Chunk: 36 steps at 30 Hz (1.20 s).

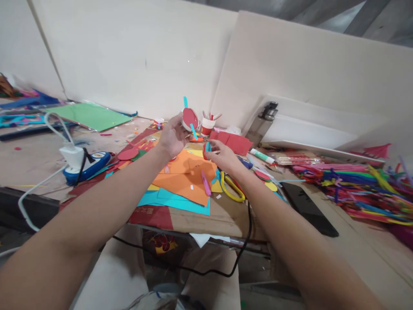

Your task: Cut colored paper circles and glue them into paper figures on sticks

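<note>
Raised over the middle of the table, my left hand (174, 137) holds a white paper cup (185, 124) whose red round face (190, 118) is turned toward me. Blue strips (193, 131) stick out above and below that face. To its right, my right hand (222, 156) has its fingers closed on a small red and blue piece (207, 149), apart from the cup. Under both hands lie orange paper (183, 181) and blue paper (174, 201). A pink pen-like tool (205, 183) rests on the orange sheet, beside yellow-handled scissors (232, 189).
A cup of markers (208, 125) and red paper (230, 142) stand behind. A bottle (260, 125), glue stick (262, 156), black phone (308, 209) and colourful pipe cleaners (355, 185) are right. A power strip (88, 167) and green sheet (92, 115) are left. A black cable (222, 274) hangs in front.
</note>
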{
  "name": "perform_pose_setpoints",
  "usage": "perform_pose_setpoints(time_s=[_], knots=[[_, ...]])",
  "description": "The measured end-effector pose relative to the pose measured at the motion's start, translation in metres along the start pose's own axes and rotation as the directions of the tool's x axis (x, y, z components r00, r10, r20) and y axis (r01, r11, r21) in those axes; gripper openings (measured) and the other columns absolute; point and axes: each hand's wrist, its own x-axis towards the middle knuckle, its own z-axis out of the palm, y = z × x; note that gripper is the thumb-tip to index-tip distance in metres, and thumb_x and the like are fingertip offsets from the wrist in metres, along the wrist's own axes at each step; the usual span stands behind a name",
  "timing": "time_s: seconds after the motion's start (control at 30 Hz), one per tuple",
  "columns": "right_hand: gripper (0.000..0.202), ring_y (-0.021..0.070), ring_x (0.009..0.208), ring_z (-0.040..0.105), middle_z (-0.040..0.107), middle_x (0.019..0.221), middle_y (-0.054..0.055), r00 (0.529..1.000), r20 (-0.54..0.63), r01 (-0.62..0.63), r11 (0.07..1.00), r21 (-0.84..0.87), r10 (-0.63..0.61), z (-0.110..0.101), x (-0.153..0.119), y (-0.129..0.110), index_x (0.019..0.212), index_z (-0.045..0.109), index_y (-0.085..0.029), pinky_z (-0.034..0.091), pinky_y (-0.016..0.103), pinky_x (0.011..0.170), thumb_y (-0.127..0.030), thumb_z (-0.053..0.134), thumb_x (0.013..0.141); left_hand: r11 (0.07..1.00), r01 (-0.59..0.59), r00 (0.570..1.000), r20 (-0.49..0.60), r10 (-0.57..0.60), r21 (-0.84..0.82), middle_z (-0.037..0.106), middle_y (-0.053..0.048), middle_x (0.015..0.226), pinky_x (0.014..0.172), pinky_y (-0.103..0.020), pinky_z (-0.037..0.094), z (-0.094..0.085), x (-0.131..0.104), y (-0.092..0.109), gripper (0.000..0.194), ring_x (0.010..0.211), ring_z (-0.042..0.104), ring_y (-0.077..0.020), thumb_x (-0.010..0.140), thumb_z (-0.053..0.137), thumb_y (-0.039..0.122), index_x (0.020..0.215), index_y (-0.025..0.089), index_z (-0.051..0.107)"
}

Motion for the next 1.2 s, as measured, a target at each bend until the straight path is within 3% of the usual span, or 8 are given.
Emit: perform_pose_setpoints(time_s=[0.13, 0.2, 0.3, 0.4, 0.5, 0.67, 0.83, 1.2], knots=[[0.031, 0.0126, 0.071, 0.061, 0.065, 0.086, 0.001, 0.983, 0.084, -0.178, 0.749, 0.638, 0.162, -0.02, -0.021, 0.003, 0.1, 0.06, -0.023, 0.053, 0.027, 0.069, -0.041, 0.062, 0.075, 0.999, 0.049, 0.998, 0.037, -0.049, -0.007, 0.07, -0.005, 0.082, 0.064, -0.027, 0.046, 0.004, -0.004, -0.012, 0.027, 0.077, 0.064, -0.0168, 0.08, 0.058, 0.042, 0.089, 0.018, 0.064], [0.026, 0.0137, 0.069, 0.062, 0.064, 0.079, 0.001, 0.976, 0.139, -0.215, 0.621, 0.753, 0.169, -0.026, -0.026, 0.001, 0.088, 0.059, -0.022, 0.054, 0.029, 0.07, -0.043, 0.062, 0.075, 0.996, 0.085, 0.995, 0.05, -0.084, -0.007, 0.069, -0.004, 0.08, 0.063, -0.026, 0.045, 0.007, -0.008, -0.018, 0.022, 0.073, 0.062, -0.0154, 0.078, 0.06, 0.037, 0.086, 0.017, 0.063], [0.029, 0.0168, 0.072, 0.064, 0.065, 0.08, 0.002, 0.984, 0.111, -0.172, 0.603, 0.779, 0.136, -0.03, -0.027, -0.002, 0.088, 0.057, -0.023, 0.057, 0.033, 0.072, -0.048, 0.062, 0.075, 0.992, 0.127, 0.988, 0.082, -0.128, 0.019, 0.07, -0.003, 0.081, 0.064, -0.026, 0.045, 0.012, -0.013, -0.026, 0.018, 0.073, 0.061, -0.0147, 0.076, 0.062, 0.033, 0.084, 0.017, 0.064], [0.037, 0.0173, 0.079, 0.065, 0.067, 0.095, 0.004, 0.996, -0.058, -0.011, 0.732, 0.682, 0.069, -0.029, -0.026, -0.002, 0.1, 0.055, -0.024, 0.057, 0.036, 0.075, -0.049, 0.065, 0.074, 0.984, 0.165, 0.976, 0.13, -0.173, 0.068, 0.071, -0.004, 0.087, 0.068, -0.027, 0.045, 0.016, -0.018, -0.031, 0.021, 0.079, 0.062, -0.0157, 0.078, 0.063, 0.034, 0.088, 0.016, 0.066], [0.044, 0.02, 0.095, 0.064, 0.063, 0.116, 0.008, 0.948, -0.297, 0.222, 0.909, 0.353, -0.116, -0.027, -0.028, -0.001, 0.112, 0.054, -0.023, 0.056, 0.039, 0.083, -0.04, 0.068, 0.074, 0.981, 0.168, 0.968, 0.173, -0.182, 0.096, 0.071, -0.005, 0.089, 0.07, -0.028, 0.045, 0.018, -0.021, -0.033, 0.02, 0.081, 0.062, -0.0163, 0.078, 0.065, 0.034, 0.087, 0.016, 0.066], [0.052, 0.0247, 0.113, 0.058, 0.056, 0.129, 0.012, 0.81, -0.348, 0.458, 0.88, -0.125, -0.471, -0.024, -0.034, -0.002, 0.125, 0.051, -0.023, 0.052, 0.044, 0.096, -0.024, 0.066, 0.075, 0.984, 0.146, 0.966, 0.199, -0.163, 0.099, 0.071, -0.005, 0.094, 0.074, -0.031, 0.048, 0.021, -0.025, -0.033, 0.021, 0.083, 0.063, -0.0173, 0.078, 0.064, 0.031, 0.092, 0.016, 0.068], [0.058, 0.0257, 0.117, 0.057, 0.056, 0.129, 0.014, 0.773, -0.338, 0.489, 0.843, -0.222, -0.537, -0.022, -0.039, -0.007, 0.131, 0.048, -0.022, 0.051, 0.045, 0.097, -0.02, 0.065, 0.075, 0.99, 0.077, 0.95, 0.292, -0.11, 0.122, 0.071, -0.005, 0.098, 0.077, -0.032, 0.048, 0.025, -0.029, -0.032, 0.027, 0.088, 0.064, -0.0186, 0.076, 0.061, 0.025, 0.101, 0.018, 0.068], [0.057, 0.0269, 0.125, 0.053, 0.057, 0.134, 0.013, 0.794, -0.304, 0.46, 0.847, -0.266, -0.526, -0.021, -0.044, -0.012, 0.132, 0.05, -0.022, 0.045, 0.048, 0.104, -0.024, 0.065, 0.077, 0.985, 0.015, 0.912, 0.402, -0.084, 0.172, 0.071, -0.005, 0.101, 0.085, -0.032, 0.047, 0.024, -0.028, -0.033, 0.043, 0.096, 0.064, -0.0196, 0.074, 0.06, 0.021, 0.117, 0.02, 0.065]])
